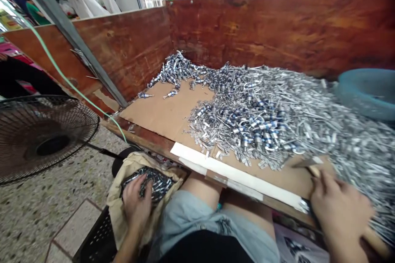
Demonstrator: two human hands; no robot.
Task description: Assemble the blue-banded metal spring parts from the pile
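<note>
My left hand (138, 199) reaches into a cloth-lined basket (115, 197) of small metal parts (160, 183), its fingers bent over them; whether it grips any is hidden. At the right front of the table, my right hand (339, 205) is closed round the wooden handle of a tool (314, 170) whose tip is too blurred to make out. A large heap of loose metal pieces (302, 107) spreads beyond and beside it. Blue-banded metal parts (261, 125) lie in the middle, with more in a pile (177, 68) at the back left corner.
Wooden boards (247, 33) wall the table's back and left. A blue basin (367, 94) stands at the right. A black fan (49, 139), a metal post (74, 35) and a green cord (61, 74) are at the left. White tape (234, 172) runs along the front edge.
</note>
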